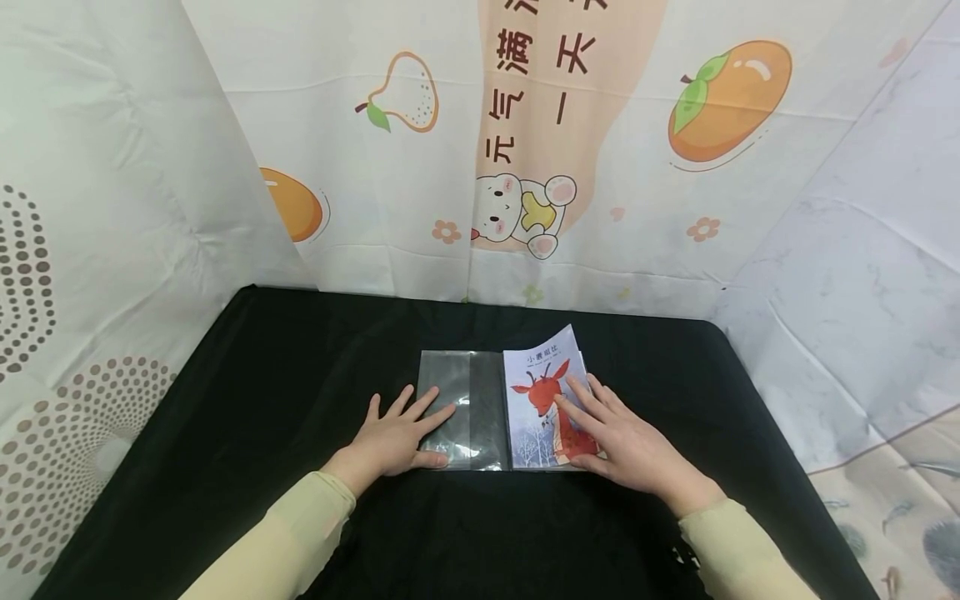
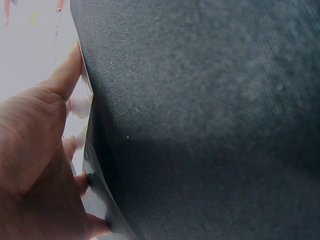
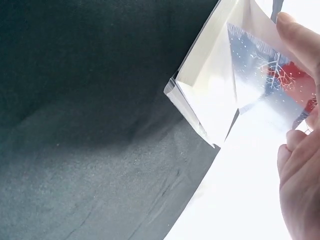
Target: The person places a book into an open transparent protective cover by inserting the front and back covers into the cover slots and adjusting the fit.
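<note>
A picture booklet (image 1: 538, 425) with a red deer on its pale cover lies at the middle of the black-covered table, its top right corner raised. To its left spreads a clear plastic book cover (image 1: 487, 417), joined at the booklet's spine side. My left hand (image 1: 397, 437) rests with spread fingers on the left flap of this plastic; the left wrist view has its thumb (image 2: 70, 70) along the edge. On the booklet's right half lies my right hand (image 1: 630, 437), fingers extended across the deer. In the right wrist view the booklet's pages (image 3: 210, 85) fan apart beneath its cover.
The black cloth (image 1: 300, 358) covers the whole table. A white curtain (image 1: 420, 192) printed with fruit, a bear and writing hangs behind. Pale cloths also hang on the left side (image 1: 127, 208) and right side (image 1: 862, 275).
</note>
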`<action>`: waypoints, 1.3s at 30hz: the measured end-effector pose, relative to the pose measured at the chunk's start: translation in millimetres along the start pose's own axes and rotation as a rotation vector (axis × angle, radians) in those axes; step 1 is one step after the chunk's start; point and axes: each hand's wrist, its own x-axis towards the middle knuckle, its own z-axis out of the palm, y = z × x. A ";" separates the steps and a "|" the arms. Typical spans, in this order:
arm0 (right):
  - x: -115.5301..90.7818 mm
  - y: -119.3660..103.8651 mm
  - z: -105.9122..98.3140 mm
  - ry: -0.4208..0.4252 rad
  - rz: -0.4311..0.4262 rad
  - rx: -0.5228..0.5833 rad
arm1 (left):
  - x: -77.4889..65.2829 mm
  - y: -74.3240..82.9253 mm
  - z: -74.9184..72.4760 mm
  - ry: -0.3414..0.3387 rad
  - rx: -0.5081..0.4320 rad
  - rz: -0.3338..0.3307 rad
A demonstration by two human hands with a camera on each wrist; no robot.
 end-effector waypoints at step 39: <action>28.9 -20.5 8.8 -0.060 0.074 0.388 | 0.6 -0.7 1.9 0.000 0.012 0.003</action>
